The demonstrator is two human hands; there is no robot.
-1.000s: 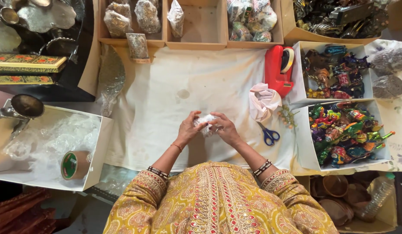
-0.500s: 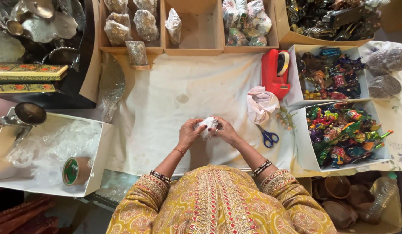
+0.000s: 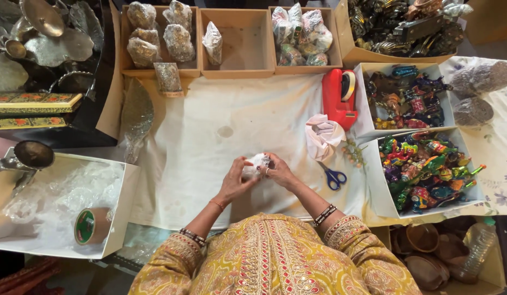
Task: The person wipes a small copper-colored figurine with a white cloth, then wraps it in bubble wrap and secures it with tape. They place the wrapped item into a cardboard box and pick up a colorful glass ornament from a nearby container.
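Note:
Both my hands meet over the white cloth [image 3: 209, 142] just in front of my body. My left hand [image 3: 234, 180] and my right hand [image 3: 279, 170] together grip a small bundle wrapped in clear plastic [image 3: 256, 164], fingers curled around it from either side. What is inside the wrap is hidden. Blue-handled scissors [image 3: 333, 177] lie on the cloth just right of my right hand. A crumpled white bag [image 3: 323, 135] sits beyond the scissors, next to a red tape dispenser [image 3: 340, 97].
Wooden boxes along the far edge hold wrapped bundles [image 3: 160, 35]. White boxes of colourful painted figurines [image 3: 428, 169] stand at right. A white box at left holds plastic wrap and a tape roll [image 3: 92, 225]. Metal dishes [image 3: 45, 33] fill the far left corner.
My hands have stayed in the same spot, turning and pressing the wrapped bundle slightly. Nothing else on the table moved.

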